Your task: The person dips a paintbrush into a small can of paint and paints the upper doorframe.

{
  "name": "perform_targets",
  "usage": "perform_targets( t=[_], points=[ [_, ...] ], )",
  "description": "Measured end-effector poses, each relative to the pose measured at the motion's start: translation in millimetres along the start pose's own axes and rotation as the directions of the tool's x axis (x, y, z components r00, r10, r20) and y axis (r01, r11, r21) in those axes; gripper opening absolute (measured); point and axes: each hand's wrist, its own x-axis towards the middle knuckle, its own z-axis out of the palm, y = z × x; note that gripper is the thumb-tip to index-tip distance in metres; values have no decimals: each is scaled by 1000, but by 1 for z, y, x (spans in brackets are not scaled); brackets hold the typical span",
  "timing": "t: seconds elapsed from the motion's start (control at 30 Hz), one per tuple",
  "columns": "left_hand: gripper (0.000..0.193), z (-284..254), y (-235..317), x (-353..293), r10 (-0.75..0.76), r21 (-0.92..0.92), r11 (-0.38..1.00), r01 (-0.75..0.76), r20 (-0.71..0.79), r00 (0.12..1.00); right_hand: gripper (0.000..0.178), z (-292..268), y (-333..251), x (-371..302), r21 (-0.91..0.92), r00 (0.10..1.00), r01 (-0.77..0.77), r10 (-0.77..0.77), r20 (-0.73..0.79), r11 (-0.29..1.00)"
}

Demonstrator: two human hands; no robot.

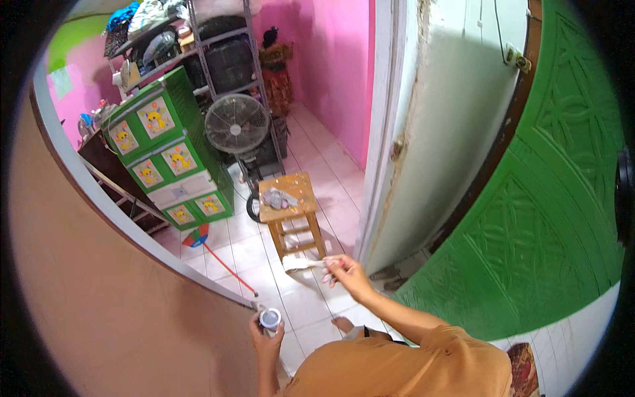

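Note:
My left hand (266, 339) is closed around a small round tub (270, 318) with a white rim and a grey inside. It is low in the view, beside the end of the wall. My right hand (344, 272) grips a paintbrush (301, 263) with a pale, whitish head that points to the left. A bit of red shows at the fingers. Beyond the brush stands a wooden stool (291, 192) with paint specks, and a crumpled grey cloth or bag (279, 198) lies on its seat.
A red-handled broom (228, 268) lies on the white tiles (311, 308). A pedestal fan (237, 124), a green drawer cabinet (175, 142) and a loaded metal shelf (228, 66) stand behind. At right are a white door frame (387, 132) and a carved green door (509, 218).

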Motion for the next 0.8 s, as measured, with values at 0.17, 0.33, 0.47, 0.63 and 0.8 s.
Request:
perform_targets(
  t=[0.17,0.33,0.47,0.63,0.8],
  points=[
    [68,1,-20,-24,36,7,999,-37,98,994,30,-4,-18,-77,-43,980,48,-55,-189,998],
    [67,5,-13,-52,48,20,998,-53,194,980,26,9,-27,-136,-130,955,87,-120,-271,988],
    [67,13,17,-63,106,22,993,-114,237,966,24,16,-47,-163,-208,954,119,-170,-247,971],
    [67,23,43,-69,130,9,991,-135,214,968,22,19,-78,-177,-372,933,224,-309,-185,901],
    [65,34,64,-73,206,2,977,-214,273,940,18,22,-106,-187,-455,944,279,-328,-31,845]
  ],
)
